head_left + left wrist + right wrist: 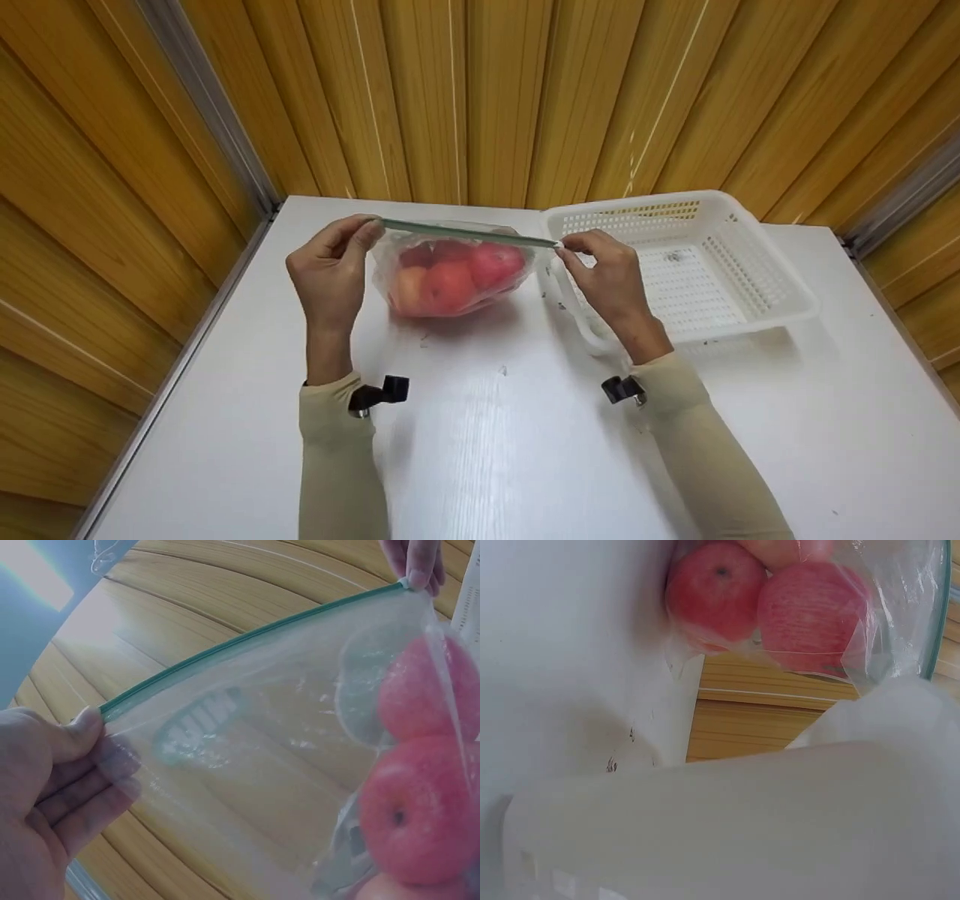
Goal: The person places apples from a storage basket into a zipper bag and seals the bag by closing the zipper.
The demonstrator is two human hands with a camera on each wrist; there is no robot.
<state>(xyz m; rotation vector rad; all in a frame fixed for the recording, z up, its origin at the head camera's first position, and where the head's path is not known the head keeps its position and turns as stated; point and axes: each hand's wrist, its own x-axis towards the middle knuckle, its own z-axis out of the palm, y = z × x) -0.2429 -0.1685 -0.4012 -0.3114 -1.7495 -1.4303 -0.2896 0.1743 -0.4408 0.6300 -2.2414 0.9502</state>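
Note:
A clear zip bag [384, 262] with a green zip strip holds several red apples [450, 286]. My left hand [330, 262] pinches the strip's left end between thumb and fingers. At the other end, the right hand [607, 274] pinches the corner by a small white slider [406, 583]. Between the two hands the green strip [247, 636] is stretched straight, its edges lying together. The apples bulge in the lower part of the bag, close over the table. In the right wrist view the hand itself is out of sight, while apples [814, 615] show through the plastic.
A white perforated plastic basket [772, 262] stands on the right of the white table [480, 450], right beside my right hand. Its pale wall [705, 832] fills the lower right wrist view. Wood-patterned panels [495, 97] rise behind the table and at both sides.

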